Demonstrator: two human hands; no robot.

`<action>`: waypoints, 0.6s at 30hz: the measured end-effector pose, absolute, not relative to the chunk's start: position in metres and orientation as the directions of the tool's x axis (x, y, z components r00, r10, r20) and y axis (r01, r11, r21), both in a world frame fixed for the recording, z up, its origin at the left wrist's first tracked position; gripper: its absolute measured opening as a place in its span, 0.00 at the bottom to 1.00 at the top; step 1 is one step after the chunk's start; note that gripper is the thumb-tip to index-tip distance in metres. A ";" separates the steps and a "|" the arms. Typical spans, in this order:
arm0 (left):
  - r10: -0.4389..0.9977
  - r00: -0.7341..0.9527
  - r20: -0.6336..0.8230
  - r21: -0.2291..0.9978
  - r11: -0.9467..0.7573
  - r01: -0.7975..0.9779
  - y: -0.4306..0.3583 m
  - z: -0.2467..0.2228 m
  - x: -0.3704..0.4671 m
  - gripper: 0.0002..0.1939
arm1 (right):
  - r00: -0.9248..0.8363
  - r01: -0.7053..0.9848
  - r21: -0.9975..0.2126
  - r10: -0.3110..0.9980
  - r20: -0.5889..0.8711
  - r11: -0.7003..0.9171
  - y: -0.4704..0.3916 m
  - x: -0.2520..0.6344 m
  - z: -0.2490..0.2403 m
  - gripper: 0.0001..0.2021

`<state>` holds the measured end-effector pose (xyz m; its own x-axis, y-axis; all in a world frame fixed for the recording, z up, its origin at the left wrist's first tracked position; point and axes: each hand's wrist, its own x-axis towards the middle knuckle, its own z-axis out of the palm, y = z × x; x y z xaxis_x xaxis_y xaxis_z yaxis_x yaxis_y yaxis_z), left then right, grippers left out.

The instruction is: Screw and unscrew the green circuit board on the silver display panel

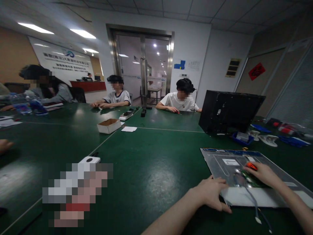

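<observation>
Watching remotely, I judge the work partway: cables trail free, but a circuit board remains on the tabletop panel, my left hand splayed at its edge, my right hand's fingers curled round an orange-and-black tool.

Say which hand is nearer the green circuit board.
Right. The right hand is at or just above the green circuit board; the left hand is farther off, at the panel's near left corner.

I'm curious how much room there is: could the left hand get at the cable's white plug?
Probably yes. The left hand is at the panel's near corner, left of the white plug, with nothing visible between them; the right hand is farther up, over the panel.
</observation>
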<state>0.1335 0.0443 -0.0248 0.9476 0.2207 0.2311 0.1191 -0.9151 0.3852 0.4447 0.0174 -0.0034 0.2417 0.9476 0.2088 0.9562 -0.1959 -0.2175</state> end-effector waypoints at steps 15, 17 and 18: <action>0.655 0.692 0.304 0.600 -0.695 0.396 0.041 -0.042 0.136 0.56 | 0.131 0.978 -0.174 0.989 0.075 -0.116 0.015 0.427 -0.001 0.14; 0.649 0.690 0.322 0.571 -0.714 0.405 0.040 -0.043 0.136 0.55 | 0.124 0.982 -0.151 0.989 0.081 -0.111 0.014 0.424 0.000 0.13; 0.638 0.693 0.337 0.562 -0.727 0.396 0.040 -0.044 0.135 0.55 | 0.121 0.984 -0.143 0.989 0.083 -0.108 0.014 0.422 0.001 0.13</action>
<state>0.1354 0.0402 -0.0445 0.6928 0.6378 0.3366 0.3960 -0.7265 0.5615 0.4218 0.0142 0.0005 0.1210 0.9891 0.0833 0.9838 -0.1083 -0.1428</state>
